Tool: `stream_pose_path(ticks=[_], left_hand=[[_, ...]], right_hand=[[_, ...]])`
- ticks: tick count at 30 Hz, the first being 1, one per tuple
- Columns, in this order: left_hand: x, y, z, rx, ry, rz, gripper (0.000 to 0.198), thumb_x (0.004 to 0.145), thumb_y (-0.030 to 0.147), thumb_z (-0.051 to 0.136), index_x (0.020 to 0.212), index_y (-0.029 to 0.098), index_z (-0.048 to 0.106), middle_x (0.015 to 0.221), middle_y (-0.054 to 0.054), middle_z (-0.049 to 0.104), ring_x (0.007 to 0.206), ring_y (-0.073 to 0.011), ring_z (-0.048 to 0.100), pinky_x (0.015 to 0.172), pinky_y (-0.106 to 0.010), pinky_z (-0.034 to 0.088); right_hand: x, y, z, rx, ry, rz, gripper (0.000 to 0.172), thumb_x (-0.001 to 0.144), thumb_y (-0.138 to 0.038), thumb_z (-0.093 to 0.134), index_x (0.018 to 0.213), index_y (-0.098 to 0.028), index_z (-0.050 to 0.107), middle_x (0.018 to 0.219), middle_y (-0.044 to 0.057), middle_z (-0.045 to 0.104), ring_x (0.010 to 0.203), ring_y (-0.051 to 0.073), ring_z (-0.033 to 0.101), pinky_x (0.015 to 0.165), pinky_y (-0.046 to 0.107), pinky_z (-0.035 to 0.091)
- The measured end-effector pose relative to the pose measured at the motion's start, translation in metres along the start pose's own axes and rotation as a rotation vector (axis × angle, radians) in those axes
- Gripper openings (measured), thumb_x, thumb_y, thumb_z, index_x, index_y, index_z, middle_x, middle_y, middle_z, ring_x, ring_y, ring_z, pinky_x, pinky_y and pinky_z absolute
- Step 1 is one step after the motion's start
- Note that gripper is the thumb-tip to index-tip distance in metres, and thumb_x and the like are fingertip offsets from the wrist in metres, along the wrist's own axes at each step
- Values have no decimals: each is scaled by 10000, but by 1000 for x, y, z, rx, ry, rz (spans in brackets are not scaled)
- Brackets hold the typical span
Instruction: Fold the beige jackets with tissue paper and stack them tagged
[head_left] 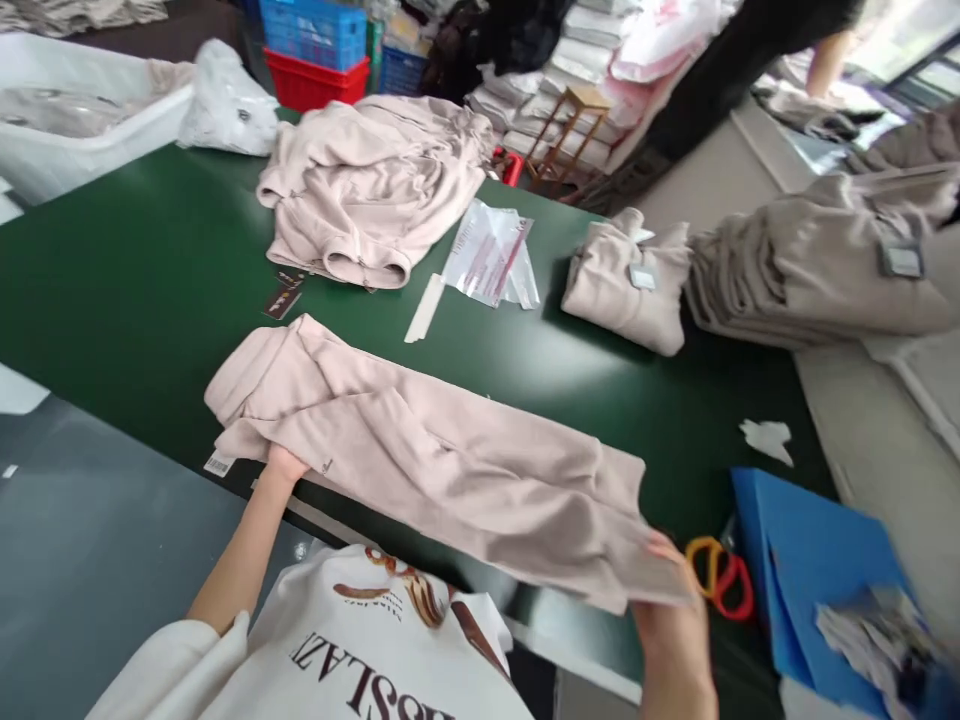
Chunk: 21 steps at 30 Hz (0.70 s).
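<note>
A pale pink garment [427,450] lies folded lengthwise across the green table [135,280]. My left hand [283,464] is tucked under its left end near the hood, with the fingers hidden beneath the cloth. My right hand [671,610] grips the garment's right end at the table's near edge, fingers closed on the fabric and smeared by motion. A barcode tag [218,463] hangs off the garment by my left hand.
A crumpled pink garment [375,180], a clear plastic bag [491,250], a folded garment [630,280] and a stack of folded ones [817,260] lie further back. Scissors with red and yellow handles [721,577] and a blue box [817,570] are at the right. Another person [750,50] stands at the back right.
</note>
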<state>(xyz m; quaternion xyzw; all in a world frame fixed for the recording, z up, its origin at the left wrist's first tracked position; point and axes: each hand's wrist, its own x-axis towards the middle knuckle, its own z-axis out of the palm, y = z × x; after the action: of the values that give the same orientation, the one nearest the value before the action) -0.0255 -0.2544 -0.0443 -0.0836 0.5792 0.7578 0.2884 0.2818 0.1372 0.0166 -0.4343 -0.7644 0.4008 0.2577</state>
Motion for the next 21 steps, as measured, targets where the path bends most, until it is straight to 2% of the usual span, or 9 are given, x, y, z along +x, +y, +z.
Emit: stream_pose_path(ticks=[2, 4, 5, 7, 9, 12, 17, 19, 21], left_hand=[[0, 4, 3, -76, 105, -29, 683, 963, 559, 82, 1225, 192, 594, 1304, -153, 630, 1336, -302, 495, 1068, -564, 436], [2, 8, 7, -123, 172, -41, 657, 968, 589, 121, 1298, 227, 559, 1410, -113, 565, 1358, -291, 470, 1082, -555, 426], [3, 9, 8, -112, 171, -30, 651, 970, 601, 132, 1333, 242, 536, 1450, -94, 533, 1371, -286, 453, 1087, -549, 423], [6, 11, 11, -50, 136, 22, 654, 970, 617, 142, 1377, 254, 502, 1486, -78, 498, 1394, -280, 422, 1089, -532, 424], [9, 12, 12, 10, 95, 102, 670, 964, 640, 142, 1396, 262, 487, 1490, -73, 494, 1409, -281, 403, 1080, -513, 438], [13, 12, 13, 16, 66, 174, 668, 953, 667, 190, 1413, 280, 480, 1491, -69, 494, 1411, -295, 401, 1061, -510, 460], [18, 11, 11, 61, 139, 85, 685, 944, 675, 163, 1388, 269, 491, 1511, -73, 475, 1361, -280, 471, 1031, -513, 483], [24, 14, 12, 119, 154, 66, 703, 952, 654, 106, 1353, 235, 504, 1462, -90, 525, 1311, -269, 522, 1003, -524, 491], [37, 23, 13, 254, 156, 128, 722, 979, 572, 25, 1270, 164, 546, 1352, -130, 606, 1277, -264, 548, 963, -527, 499]], right_hand=[[-24, 46, -13, 170, -5, 212, 505, 762, -725, 576, 834, -230, 644, 917, 97, 681, 741, 245, 656, 586, 377, 525], [-34, 74, -20, 319, -38, 375, 635, 713, -799, 517, 860, -195, 647, 876, 94, 690, 706, 236, 651, 582, 358, 519], [-34, 81, -22, 330, -41, 404, 648, 713, -799, 523, 889, -189, 653, 894, 93, 695, 727, 226, 650, 606, 343, 522], [-31, 88, -23, 278, 16, 364, 595, 684, -745, 631, 891, -187, 650, 932, 85, 695, 797, 212, 646, 678, 323, 524], [-29, 91, -21, 225, 139, 279, 525, 647, -645, 738, 891, -192, 635, 954, 70, 688, 879, 204, 642, 778, 321, 517], [-35, 102, -13, 236, 282, 245, 502, 675, -630, 707, 903, -191, 621, 966, 77, 682, 926, 207, 639, 852, 354, 503], [-41, 132, -4, 98, 110, 276, 491, 688, -625, 639, 888, -176, 644, 903, 97, 691, 852, 224, 630, 791, 381, 509], [-37, 136, 0, 39, 65, 261, 472, 694, -614, 609, 890, -184, 622, 864, 94, 685, 807, 228, 630, 756, 382, 515], [-36, 130, 7, -48, 25, 265, 459, 692, -618, 562, 879, -199, 581, 831, 100, 676, 769, 250, 636, 723, 400, 520]])
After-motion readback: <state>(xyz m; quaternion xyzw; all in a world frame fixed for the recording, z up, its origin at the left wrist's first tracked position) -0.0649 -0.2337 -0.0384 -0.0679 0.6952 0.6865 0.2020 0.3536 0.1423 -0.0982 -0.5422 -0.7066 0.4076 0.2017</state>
